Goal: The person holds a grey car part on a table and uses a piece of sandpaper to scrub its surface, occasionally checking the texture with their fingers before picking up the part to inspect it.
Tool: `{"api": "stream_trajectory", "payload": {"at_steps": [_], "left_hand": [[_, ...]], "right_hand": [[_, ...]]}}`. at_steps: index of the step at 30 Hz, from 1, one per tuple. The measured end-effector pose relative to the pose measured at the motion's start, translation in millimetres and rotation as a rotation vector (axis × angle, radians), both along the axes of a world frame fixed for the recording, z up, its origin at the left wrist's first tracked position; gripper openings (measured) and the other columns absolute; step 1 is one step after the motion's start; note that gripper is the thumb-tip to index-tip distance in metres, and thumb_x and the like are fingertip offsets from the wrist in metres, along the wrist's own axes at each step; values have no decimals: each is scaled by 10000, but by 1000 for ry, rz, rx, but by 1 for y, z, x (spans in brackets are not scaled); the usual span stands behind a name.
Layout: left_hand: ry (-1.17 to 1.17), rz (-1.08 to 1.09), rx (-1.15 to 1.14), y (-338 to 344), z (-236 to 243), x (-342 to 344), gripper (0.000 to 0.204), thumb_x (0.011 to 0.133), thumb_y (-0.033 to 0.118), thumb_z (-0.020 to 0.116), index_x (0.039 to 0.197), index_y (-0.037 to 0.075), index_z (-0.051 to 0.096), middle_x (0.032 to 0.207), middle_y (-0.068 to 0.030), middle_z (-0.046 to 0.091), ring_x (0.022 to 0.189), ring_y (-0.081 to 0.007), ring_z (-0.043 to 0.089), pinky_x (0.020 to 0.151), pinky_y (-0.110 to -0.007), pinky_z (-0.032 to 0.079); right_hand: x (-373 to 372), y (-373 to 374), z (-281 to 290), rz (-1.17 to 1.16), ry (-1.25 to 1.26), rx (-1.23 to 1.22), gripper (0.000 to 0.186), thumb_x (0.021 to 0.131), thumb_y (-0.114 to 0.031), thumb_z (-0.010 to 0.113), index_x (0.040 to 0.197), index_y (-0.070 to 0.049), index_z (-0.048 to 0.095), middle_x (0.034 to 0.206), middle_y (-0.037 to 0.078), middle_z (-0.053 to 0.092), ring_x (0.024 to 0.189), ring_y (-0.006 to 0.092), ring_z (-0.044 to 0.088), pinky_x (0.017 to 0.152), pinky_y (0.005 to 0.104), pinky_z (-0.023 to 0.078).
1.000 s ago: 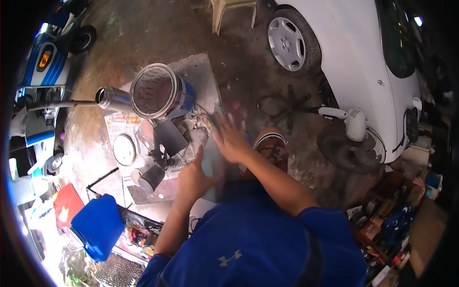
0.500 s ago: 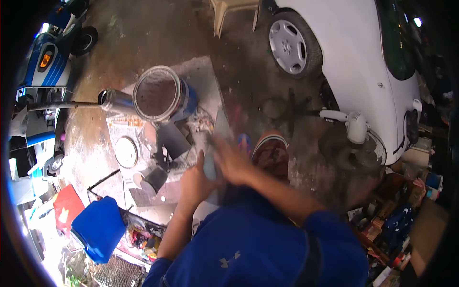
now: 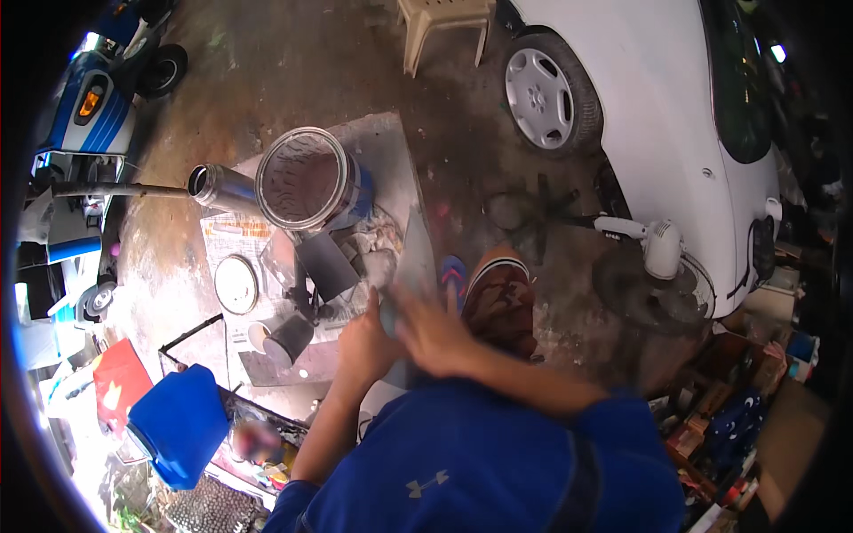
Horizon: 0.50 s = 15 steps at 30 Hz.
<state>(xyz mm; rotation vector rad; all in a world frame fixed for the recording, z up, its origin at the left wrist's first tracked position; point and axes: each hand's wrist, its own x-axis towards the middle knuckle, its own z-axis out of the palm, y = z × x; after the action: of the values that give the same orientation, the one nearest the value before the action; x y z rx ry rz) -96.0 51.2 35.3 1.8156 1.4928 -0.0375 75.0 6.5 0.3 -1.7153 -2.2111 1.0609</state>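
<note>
My left hand [image 3: 364, 345], thumb up, is closed around a smooth greenish-grey piece [image 3: 388, 318]; its kind is hard to make out because both hands cover most of it. Against its right side lies my right hand [image 3: 435, 336], its fingers smeared by motion, so whether they grip anything does not show. Just beyond the hands, a crumpled pale rag [image 3: 380, 235] and a dark grey flat sheet [image 3: 329, 266] lie on the worktop board [image 3: 382, 147]. A dark grey cup [image 3: 290, 338] lies tipped to the left of my left hand.
A large open paint can [image 3: 355, 191] and a metal cylinder [image 3: 233, 189] stand toward the far side. A round lid [image 3: 235, 284] lies at left. Nearby are a blue plastic container [image 3: 182, 422], a white fan [image 3: 662, 249], a white car [image 3: 653, 98] and a beige stool [image 3: 444, 22].
The view has shifted slightly, so the surroundings sit a little lower. My right hand is blurred in both frames as it moves against the piece; my left hand keeps its hold.
</note>
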Motion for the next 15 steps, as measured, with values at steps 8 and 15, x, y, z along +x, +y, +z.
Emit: {"api": "stream_trajectory", "payload": {"at_steps": [8,15], "left_hand": [[88,1,-55,-5,0,2,1391,652,441,900,1573,-136,32,797,-237,711,717,-405,716,653,-460,577],[100,32,-62,0,15,19,1471,612,394,930,1573,-122,-57,790,-262,706,723,-423,717,664,-470,583]], "right_hand": [[15,46,-23,-49,-123,78,650,1073,-434,375,1558,0,374,1644,198,331,1543,459,206,1199,724,67],[35,96,-27,-110,-178,24,634,1063,-434,399,1600,-99,355,1691,94,280,1566,437,163,1176,757,27]]}}
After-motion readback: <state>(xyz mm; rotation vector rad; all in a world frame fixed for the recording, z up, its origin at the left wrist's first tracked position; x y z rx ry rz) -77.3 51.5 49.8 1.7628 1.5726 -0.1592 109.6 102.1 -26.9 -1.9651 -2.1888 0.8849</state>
